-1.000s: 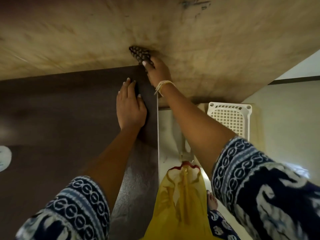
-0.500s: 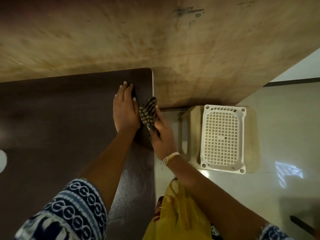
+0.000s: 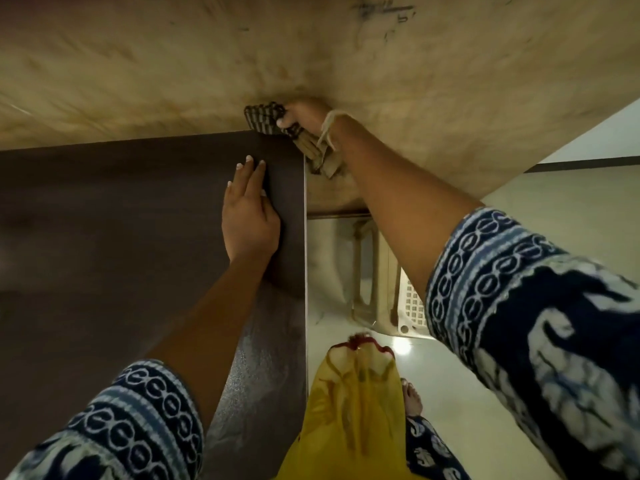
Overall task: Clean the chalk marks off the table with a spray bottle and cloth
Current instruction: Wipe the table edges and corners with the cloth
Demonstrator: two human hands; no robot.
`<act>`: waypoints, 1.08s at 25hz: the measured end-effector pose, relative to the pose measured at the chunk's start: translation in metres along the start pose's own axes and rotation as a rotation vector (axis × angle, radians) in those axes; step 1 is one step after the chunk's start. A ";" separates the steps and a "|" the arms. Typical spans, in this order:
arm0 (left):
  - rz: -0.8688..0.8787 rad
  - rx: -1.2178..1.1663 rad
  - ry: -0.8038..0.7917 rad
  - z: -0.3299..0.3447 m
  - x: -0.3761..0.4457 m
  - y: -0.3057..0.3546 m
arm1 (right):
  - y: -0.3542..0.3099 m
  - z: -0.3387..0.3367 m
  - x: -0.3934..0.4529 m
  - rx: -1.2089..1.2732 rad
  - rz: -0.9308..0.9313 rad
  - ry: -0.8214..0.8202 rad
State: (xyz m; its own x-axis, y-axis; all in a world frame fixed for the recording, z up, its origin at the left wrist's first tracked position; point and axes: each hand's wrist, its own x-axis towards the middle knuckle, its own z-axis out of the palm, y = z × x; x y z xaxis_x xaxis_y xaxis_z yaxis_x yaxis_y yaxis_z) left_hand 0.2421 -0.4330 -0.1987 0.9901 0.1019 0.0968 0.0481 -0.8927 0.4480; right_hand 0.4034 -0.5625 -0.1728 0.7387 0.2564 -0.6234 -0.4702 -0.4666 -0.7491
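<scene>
My left hand rests flat on the dark table; my right hand grips the striped cloth just past the table's far corner. I'd judge firm, overlapping strokes best.

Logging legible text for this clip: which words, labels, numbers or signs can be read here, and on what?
None can be read.
Dark scribbles on the beige wall, top right: too blurred to read as letters or numbers.
Striped cloth, patterned sleeves, white stool: no text visible.
</scene>
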 end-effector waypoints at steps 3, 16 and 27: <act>0.007 -0.002 0.000 0.000 -0.001 0.000 | 0.036 0.023 -0.019 0.567 -0.099 0.105; 0.021 0.002 0.002 -0.001 0.000 0.000 | -0.052 0.058 0.003 -0.601 -0.283 -0.089; 0.036 0.033 -0.020 -0.002 -0.002 0.002 | 0.062 0.076 -0.057 0.586 -0.127 0.504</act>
State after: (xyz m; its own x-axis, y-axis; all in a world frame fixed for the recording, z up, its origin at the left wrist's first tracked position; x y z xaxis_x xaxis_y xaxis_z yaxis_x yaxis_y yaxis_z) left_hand 0.2403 -0.4343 -0.1963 0.9936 0.0614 0.0945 0.0168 -0.9098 0.4146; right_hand 0.2951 -0.5415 -0.2013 0.8681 -0.2030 -0.4530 -0.4419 0.0997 -0.8915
